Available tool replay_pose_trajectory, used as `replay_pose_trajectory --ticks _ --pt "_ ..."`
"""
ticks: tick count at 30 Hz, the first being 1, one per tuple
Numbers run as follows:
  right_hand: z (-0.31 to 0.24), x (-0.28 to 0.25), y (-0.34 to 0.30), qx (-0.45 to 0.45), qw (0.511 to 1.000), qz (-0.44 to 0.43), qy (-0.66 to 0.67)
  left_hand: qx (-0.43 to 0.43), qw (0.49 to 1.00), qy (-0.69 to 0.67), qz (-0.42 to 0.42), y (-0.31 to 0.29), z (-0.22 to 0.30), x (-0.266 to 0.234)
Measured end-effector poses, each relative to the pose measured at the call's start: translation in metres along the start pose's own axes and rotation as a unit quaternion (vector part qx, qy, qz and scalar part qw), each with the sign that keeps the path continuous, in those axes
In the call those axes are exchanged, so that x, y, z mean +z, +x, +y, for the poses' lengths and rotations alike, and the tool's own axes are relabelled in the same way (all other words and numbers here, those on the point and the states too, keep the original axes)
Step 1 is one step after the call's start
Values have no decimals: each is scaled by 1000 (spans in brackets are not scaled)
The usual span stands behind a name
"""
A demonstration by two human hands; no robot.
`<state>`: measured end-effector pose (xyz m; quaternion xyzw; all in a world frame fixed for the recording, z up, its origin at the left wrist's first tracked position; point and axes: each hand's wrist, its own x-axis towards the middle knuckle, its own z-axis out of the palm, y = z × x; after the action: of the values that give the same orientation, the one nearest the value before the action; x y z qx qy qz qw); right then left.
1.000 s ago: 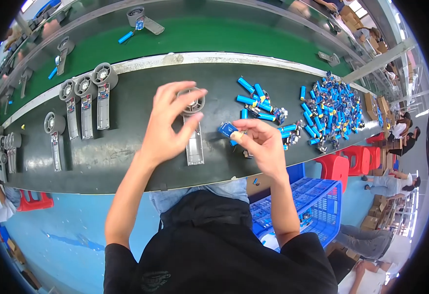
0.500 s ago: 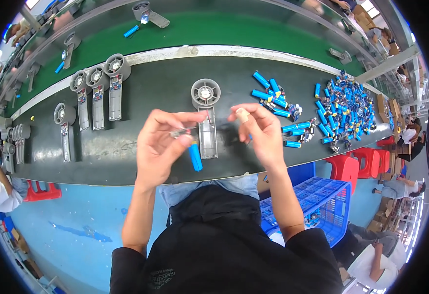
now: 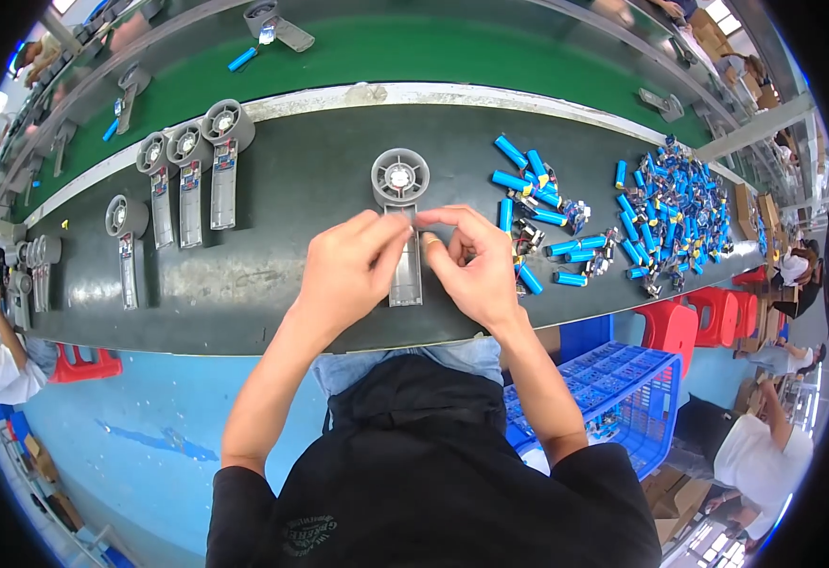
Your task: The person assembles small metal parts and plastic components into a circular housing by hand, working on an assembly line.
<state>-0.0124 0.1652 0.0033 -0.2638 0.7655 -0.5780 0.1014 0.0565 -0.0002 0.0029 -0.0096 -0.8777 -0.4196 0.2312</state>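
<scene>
Near front edge of dark bench (image 3: 273, 284): grey fan housing (image 3: 401, 178), long axis front-to-back, round head away, handle toward body. Left hand (image 3: 343, 275) and right hand (image 3: 471, 265) pinched together over handle; held item too small to tell. Bare bench left; blue cells (image 3: 566, 251) close right.

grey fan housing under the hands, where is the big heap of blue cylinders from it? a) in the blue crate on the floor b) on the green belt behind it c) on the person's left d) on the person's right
d: the grey fan housing lies between the left hand and the right hand, and the heap of blue cylinders sits on the dark bench toward the person's right.
</scene>
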Motion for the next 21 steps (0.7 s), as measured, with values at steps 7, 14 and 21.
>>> replay_pose_trajectory --ticks 7,14,21 --pt "4 24 14 -184 975 58 -110 -240 932 -272 17 3 1 -4" --pt "14 32 13 -220 962 107 -119 -232 944 -234 23 1 3 -5" --pt "13 28 15 -239 950 90 -178 -136 988 -59 35 -5 6 -9"
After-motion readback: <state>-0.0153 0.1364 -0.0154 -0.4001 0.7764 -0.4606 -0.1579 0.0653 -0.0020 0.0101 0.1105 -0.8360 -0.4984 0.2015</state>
